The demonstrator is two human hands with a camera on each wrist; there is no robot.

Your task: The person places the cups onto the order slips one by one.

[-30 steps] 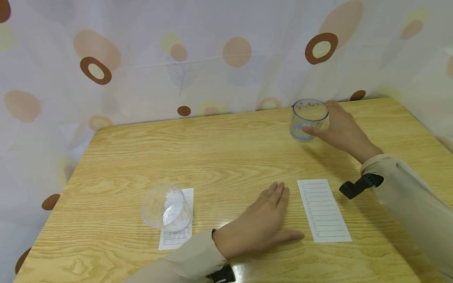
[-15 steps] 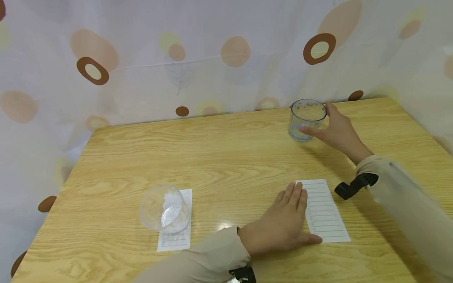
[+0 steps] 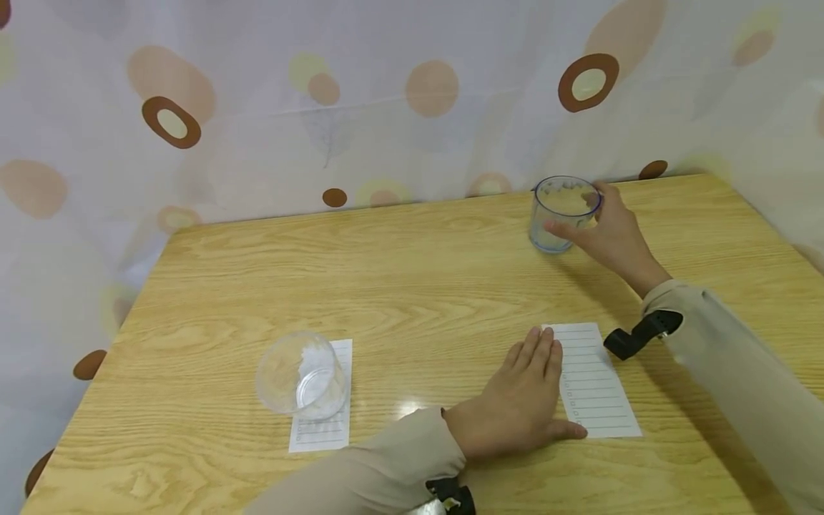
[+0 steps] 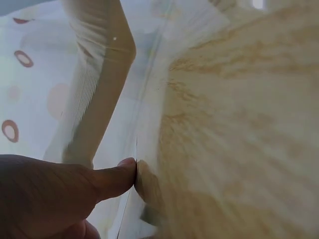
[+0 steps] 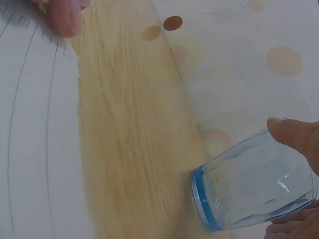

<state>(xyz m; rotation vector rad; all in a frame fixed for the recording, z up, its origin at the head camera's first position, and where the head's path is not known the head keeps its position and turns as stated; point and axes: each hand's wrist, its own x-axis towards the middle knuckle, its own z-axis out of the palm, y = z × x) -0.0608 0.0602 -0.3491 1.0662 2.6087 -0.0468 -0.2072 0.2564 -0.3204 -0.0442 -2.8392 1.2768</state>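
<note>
My right hand grips a clear cup with a blue rim, thumb at its near side and fingers round the far right. The cup stands upright toward the back right of the table; in the right wrist view its blue base shows. My left hand lies with straight fingers over the left edge of a lined paper slip, thumb on its lower left corner. In the left wrist view, the thumb touches the paper's edge.
At the left, a clear, wider cup stands over a second lined slip, covering part of it. A patterned curtain hangs behind the wooden table.
My left hand has slid right, from bare table onto the left edge of the right paper slip. The right hand keeps holding the blue-rimmed cup in about the same place.
</note>
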